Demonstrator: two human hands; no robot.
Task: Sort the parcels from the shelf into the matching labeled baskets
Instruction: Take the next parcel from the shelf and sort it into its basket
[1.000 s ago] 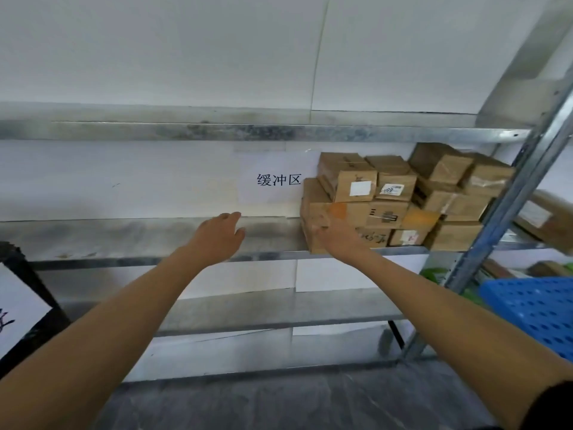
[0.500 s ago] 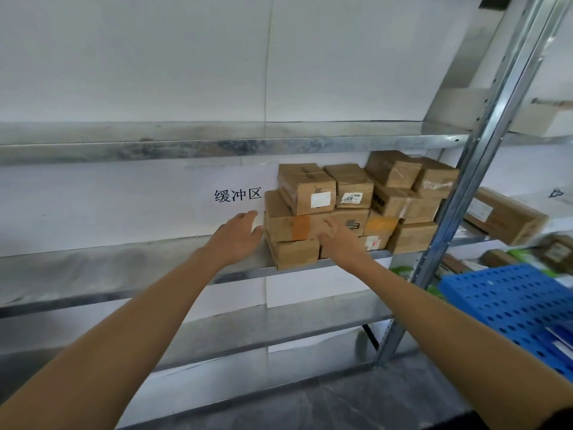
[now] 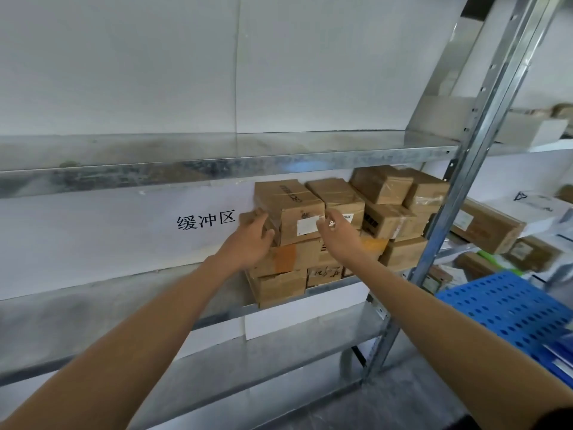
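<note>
2 hands bracket the top-left parcel point(image 3: 290, 209) of the stack on the shelf point(image 3: 124, 308).
The parcel sits straight ahead at hand height, its short labelled face toward the person and its long axis running back to the wall. The left hand point(image 3: 251, 238) lies flat, fingers spread against its left side. The right hand point(image 3: 338, 234) touches the front-right edge beside the neighbour box point(image 3: 339, 193); blur, so I cannot tell if it pinches. Both hands are equally near, so I judge the next move a 2-sided pull outward.

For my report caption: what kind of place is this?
Probably a parcel storeroom or sorting depot: taped cardboard parcels stacked on a metal shelf, a printed zone sign on the wall, and a blue perforated basket nearby.
</note>
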